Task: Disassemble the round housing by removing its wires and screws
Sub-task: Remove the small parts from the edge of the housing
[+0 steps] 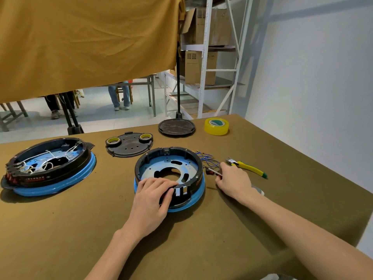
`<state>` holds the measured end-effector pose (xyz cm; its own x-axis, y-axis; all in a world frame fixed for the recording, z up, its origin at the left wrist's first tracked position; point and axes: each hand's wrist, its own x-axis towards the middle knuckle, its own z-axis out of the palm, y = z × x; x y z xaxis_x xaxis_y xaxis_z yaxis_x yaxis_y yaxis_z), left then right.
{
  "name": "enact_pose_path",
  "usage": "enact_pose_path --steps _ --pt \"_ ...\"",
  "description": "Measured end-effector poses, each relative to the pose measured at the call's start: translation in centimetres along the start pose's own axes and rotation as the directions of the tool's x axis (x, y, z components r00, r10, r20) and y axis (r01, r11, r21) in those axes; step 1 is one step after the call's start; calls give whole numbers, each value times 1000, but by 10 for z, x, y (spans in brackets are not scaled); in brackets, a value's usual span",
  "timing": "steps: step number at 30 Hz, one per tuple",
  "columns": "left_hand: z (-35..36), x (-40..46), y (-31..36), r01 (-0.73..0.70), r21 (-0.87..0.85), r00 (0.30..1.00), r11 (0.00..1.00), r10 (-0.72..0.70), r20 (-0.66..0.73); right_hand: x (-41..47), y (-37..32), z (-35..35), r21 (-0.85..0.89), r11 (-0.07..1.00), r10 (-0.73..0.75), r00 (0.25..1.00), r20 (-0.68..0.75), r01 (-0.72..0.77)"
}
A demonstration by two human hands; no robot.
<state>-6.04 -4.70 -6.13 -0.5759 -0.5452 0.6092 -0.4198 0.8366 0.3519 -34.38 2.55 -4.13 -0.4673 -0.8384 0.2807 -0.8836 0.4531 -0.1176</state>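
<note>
A round black housing point(193, 158) with a blue rim and a blue metal plate inside sits mid-table, with no wires in it. My left hand point(151, 197) grips its near black wall beside the switch cut-outs. Right of the housing, my right hand point(232, 180) pinches a small red-and-black switch part point(212, 171) with a thin metal end. A loose bundle of blue wires point(207, 159) lies just beyond it. A second housing point(50, 166), still full of white wires, stands at the left.
Yellow-handled cutters point(248, 167) lie right of the wires. A black cover plate point(129, 145) carrying two tape rolls, a round black disc point(176, 127) and a yellow tape roll point(216, 126) sit further back. The table's right edge runs close to my right forearm.
</note>
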Motion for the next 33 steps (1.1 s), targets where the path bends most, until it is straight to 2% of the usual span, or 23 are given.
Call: enact_pose_path --steps 3,10,13,19,24,27,33 --pt "1 0 -1 -5 -4 1000 1000 5 -1 0 1 3 47 998 -53 998 18 52" --pt "1 0 -1 2 -16 1000 1000 -2 11 6 8 -5 95 993 66 995 77 -73" --pt "-1 1 -3 8 -64 1000 998 -8 0 -1 -5 -13 89 993 72 997 29 -74" --pt "-11 -5 -11 18 -102 999 995 -21 -33 -44 -41 -42 224 947 -207 970 -126 232" --pt "-15 -6 -14 24 -153 999 988 -27 -19 -64 -60 -52 275 856 -442 896 -49 437" --pt "-18 -7 -16 35 -173 999 984 -36 -2 -77 -64 -47 245 846 -482 876 -31 474" --pt "-19 -8 -13 63 -177 998 982 -61 19 -82 -60 -39 323 812 -515 857 5 487"
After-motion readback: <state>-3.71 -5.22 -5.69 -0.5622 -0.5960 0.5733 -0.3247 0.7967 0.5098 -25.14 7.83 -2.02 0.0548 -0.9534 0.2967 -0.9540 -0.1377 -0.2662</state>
